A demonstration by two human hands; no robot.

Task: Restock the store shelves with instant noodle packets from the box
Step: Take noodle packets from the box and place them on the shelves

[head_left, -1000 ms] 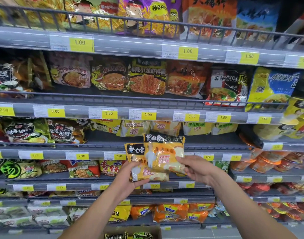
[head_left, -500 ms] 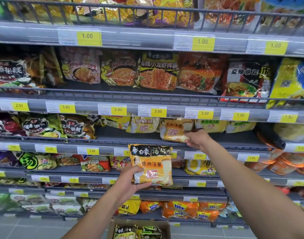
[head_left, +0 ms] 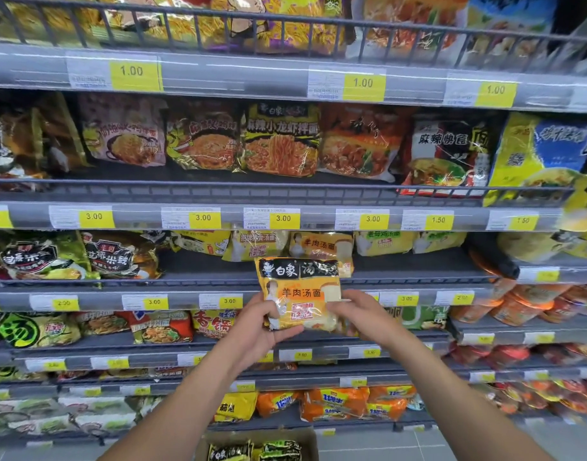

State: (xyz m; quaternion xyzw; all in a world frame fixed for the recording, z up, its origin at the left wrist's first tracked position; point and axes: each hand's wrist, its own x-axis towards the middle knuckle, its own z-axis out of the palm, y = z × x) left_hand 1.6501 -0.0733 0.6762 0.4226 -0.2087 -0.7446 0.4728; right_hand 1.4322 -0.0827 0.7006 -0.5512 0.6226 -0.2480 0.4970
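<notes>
A yellow noodle packet (head_left: 298, 291) with a black top band is held upright in front of the shelves, at the level of the third shelf's price rail. My left hand (head_left: 260, 322) grips its lower left corner and my right hand (head_left: 363, 316) pinches its lower right edge. Just above it, a matching yellow packet (head_left: 322, 246) stands on the third shelf (head_left: 199, 277). The cardboard box (head_left: 258, 444) sits at the bottom edge of the view, with dark packets inside.
Wire-fronted grey shelves full of noodle packets fill the view, with yellow price tags on each rail. The third shelf has bare room left of the matching packet. Orange cup noodles (head_left: 518, 304) stack at the right. Grey floor tiles show at the bottom right.
My right hand left one yellow packet on the third shelf and came back down to the second packet. Both hands now hold that packet, raised slightly.
</notes>
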